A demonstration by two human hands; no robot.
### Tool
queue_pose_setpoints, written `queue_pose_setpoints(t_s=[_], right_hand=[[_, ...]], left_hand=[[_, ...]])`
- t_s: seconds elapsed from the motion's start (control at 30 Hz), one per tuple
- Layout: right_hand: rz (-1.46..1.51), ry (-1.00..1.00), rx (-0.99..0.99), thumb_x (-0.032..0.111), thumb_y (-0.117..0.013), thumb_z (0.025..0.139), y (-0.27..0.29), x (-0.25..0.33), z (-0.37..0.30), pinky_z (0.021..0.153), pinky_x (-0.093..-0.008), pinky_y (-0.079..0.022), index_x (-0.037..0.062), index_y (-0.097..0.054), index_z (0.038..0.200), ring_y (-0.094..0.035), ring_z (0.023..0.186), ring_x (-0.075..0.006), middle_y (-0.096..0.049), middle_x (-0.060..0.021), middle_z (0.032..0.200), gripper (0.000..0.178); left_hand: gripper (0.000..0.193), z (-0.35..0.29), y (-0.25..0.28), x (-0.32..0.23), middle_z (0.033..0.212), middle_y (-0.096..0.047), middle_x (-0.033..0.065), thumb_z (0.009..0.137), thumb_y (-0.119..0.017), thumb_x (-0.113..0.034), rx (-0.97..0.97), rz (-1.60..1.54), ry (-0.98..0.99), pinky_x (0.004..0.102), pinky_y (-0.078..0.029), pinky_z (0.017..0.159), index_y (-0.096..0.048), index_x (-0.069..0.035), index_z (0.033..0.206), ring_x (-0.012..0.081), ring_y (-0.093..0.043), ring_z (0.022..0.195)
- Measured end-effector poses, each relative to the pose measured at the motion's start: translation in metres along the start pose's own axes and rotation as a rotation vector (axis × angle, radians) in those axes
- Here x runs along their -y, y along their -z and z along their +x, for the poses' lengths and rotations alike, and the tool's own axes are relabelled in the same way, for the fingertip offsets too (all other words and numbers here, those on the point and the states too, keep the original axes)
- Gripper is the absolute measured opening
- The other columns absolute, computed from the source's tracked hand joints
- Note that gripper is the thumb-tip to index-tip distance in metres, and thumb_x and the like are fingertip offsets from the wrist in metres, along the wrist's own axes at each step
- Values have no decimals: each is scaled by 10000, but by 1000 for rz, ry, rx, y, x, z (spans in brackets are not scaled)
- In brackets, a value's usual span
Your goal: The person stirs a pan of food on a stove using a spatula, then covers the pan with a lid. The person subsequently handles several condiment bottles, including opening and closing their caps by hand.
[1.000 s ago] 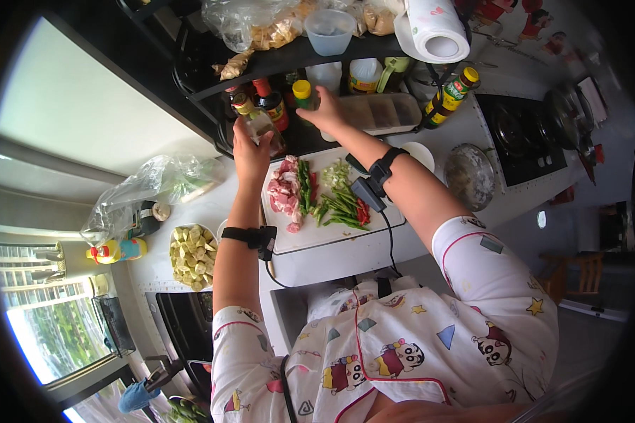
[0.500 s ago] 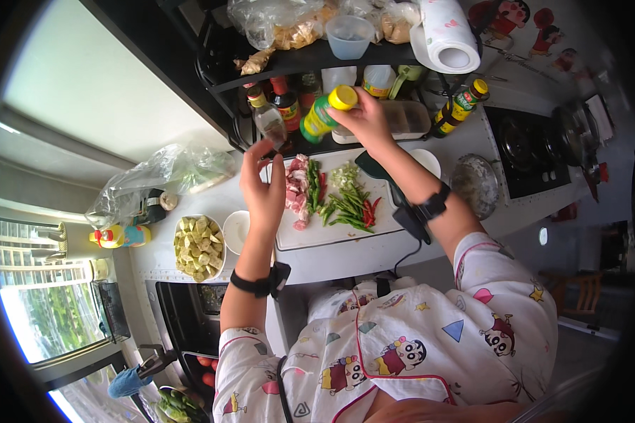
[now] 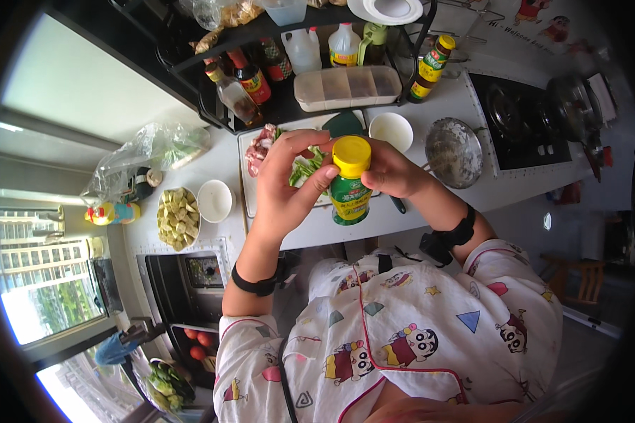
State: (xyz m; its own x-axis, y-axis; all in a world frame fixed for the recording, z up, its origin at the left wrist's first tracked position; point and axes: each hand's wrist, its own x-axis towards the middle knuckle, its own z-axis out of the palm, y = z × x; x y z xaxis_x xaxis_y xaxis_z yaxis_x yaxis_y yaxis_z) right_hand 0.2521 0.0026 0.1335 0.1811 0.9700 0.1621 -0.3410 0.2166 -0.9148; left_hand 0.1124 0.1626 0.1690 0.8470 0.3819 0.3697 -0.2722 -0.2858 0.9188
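Note:
In front of me, above the counter's front edge, a green seasoning jar with a yellow cap (image 3: 350, 190) is held upright. My right hand (image 3: 396, 168) closes around its right side, thumb just under the cap. From the other side my left hand (image 3: 289, 180) curls toward the cap, its thumb against the cap's lower edge and its other fingers partly hidden behind. Behind my hands lies a white cutting board (image 3: 250, 204) bearing cut raw meat (image 3: 262, 144) and sliced green peppers (image 3: 305, 167), mostly covered from view.
A bowl of pale cubes (image 3: 178, 220) and a white bowl (image 3: 214, 201) stand left. At the right are another white bowl (image 3: 391, 132), a metal bowl (image 3: 454, 151) and a stove (image 3: 518, 127). A rack (image 3: 275, 116) holds bottles behind; a sink (image 3: 180, 282) is at lower left.
The jar has come down from beside the rack toward me, turned from tilted to upright. My left hand has moved right to meet it at the cap.

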Motion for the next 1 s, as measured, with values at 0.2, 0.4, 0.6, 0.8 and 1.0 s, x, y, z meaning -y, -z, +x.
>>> queue_pose_setpoints(t_s=[0.2, 0.4, 0.6, 0.8, 1.0], right_hand=[[97, -18, 204, 392, -702, 909, 19, 1, -33, 1059, -364, -400, -16, -405, 1416, -536, 1217, -200, -566, -105, 1299, 715], [149, -73, 451, 413, -679, 922, 24, 3, -49, 899, -348, -501, -40, -460, 1343, -655, 999, -221, -629, -118, 1128, 656], [-28, -171, 464, 305, -756, 850, 10, 21, -66, 814, -298, -504, -15, -577, 1142, -654, 890, -147, -668, -64, 962, 468], [-505, -13, 494, 200, -815, 730, -18, 22, -89, 754, -293, -496, 16, -632, 1023, -627, 788, -139, -678, -59, 891, 391], [-667, -62, 518, 198, -797, 705, -75, 24, -126, 713, -311, -513, 23, -661, 975, -660, 736, -212, -702, -100, 849, 349]], left_hand=[[328, -24, -40, -11, 1036, -627, 91, 792, -793, -91, 29, -5, -63, 312, -498, 801, -656, -29, 1083, 219, -602, 920], [263, -38, -57, -40, 953, -611, 77, 742, -791, -44, 121, 254, -77, 343, -470, 781, -636, -48, 954, 252, -568, 889], [272, -65, -71, -65, 885, -595, 72, 679, -777, 4, 196, 428, -83, 380, -438, 783, -615, -80, 880, 305, -539, 862], [284, -103, -76, -86, 873, -596, 79, 654, -762, 52, 242, 463, -86, 372, -452, 770, -587, -58, 849, 302, -557, 840], [285, -168, -75, -112, 871, -586, 87, 657, -762, 84, 296, 418, -17, 349, -476, 744, -573, -36, 833, 292, -572, 837]])
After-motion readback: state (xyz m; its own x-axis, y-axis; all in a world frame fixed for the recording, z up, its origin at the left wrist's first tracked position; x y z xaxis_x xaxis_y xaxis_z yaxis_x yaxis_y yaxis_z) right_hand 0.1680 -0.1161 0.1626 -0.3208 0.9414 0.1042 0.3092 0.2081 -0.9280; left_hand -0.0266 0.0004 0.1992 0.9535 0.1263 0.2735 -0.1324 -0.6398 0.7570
